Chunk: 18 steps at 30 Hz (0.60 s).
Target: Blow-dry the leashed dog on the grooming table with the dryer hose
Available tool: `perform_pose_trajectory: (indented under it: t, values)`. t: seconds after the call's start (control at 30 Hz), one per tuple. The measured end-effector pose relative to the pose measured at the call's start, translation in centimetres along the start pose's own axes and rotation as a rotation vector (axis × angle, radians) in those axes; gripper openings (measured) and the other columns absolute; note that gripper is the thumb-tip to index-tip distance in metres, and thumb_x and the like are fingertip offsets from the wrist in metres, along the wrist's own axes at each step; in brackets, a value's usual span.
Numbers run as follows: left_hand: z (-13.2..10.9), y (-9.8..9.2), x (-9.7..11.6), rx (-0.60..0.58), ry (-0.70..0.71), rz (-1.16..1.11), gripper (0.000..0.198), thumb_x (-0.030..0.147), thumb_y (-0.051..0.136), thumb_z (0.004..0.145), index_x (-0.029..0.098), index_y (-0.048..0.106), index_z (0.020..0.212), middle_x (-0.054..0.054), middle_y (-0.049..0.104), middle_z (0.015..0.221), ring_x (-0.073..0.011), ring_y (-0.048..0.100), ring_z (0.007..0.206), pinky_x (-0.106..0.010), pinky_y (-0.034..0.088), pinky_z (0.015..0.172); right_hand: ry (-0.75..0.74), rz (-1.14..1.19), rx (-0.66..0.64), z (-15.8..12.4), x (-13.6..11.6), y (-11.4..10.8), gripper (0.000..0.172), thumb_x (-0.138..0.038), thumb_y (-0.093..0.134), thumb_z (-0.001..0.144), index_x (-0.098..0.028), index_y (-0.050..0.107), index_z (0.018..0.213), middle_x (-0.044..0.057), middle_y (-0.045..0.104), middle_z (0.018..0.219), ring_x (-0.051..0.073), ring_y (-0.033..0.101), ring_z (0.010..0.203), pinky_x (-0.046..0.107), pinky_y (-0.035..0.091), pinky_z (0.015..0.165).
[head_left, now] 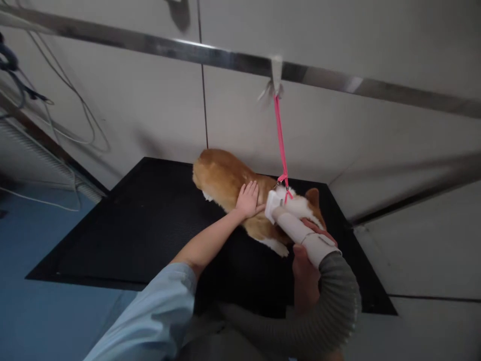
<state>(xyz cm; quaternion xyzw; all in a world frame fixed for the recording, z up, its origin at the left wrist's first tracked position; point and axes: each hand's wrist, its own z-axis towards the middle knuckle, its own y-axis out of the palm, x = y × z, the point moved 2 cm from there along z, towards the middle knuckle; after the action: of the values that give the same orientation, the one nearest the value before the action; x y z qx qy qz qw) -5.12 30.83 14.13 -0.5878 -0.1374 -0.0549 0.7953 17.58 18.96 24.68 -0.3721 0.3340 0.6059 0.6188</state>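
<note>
A tan and white dog is on a black grooming table, its head to the right and partly hidden. My left hand lies flat on the dog's back with the fingers stretched out. My right hand is wrapped around a white pet dryer nozzle, which hides part of that hand. The nozzle's wide tip is close to the dog's neck; whether it touches the fur I cannot tell. A ribbed grey hose runs from the nozzle down toward me.
A pink leash ties the dog's neck area to a clip on a metal bar along the wall. Loose cables and another ribbed hose hang at the left. The floor is blue.
</note>
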Motion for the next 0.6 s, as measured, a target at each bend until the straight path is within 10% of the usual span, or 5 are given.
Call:
perform_pose_trajectory:
  t: [0.6]
  values:
    - [-0.7,1.5,-1.8,0.140,-0.255,-0.122,0.076,0.039,0.053,0.098,0.010,0.033,0.166,-0.018,0.025,0.173,-0.0352,0.020,0.162,-0.058,0.018,0.130,-0.003,-0.204,-0.178,1.5,4.0,-1.0,0.046,-0.034,0.079,0.083,-0.028,0.063,0.125,0.004,0.066,0.131,0.025,0.062,0.126,0.048,0.043,0.122]
